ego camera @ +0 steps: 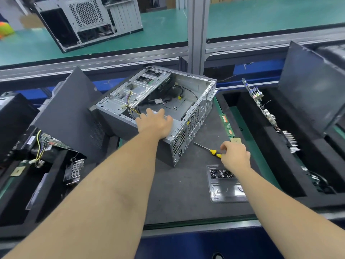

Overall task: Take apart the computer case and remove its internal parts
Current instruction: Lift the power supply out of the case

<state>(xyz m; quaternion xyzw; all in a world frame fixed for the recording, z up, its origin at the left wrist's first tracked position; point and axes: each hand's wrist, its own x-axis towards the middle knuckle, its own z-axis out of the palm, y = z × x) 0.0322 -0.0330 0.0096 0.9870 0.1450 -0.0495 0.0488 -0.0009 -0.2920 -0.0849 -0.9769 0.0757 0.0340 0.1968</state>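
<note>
Computer case [168,101] on its side, centre of dark mat [186,184], open face up, cables inside. Left arm stretched toward 12 o'clock; left hand [155,124] palm down on near top edge of case, fingers spread and fairly straight, pressing, gripping nothing. Right arm angled toward 1 o'clock; right hand [235,156] curled over yellow handle of screwdriver [207,148], at 3 o'clock of case, shaft pointing to 10 o'clock. Screw tray [225,184] just below right wrist.
</note>
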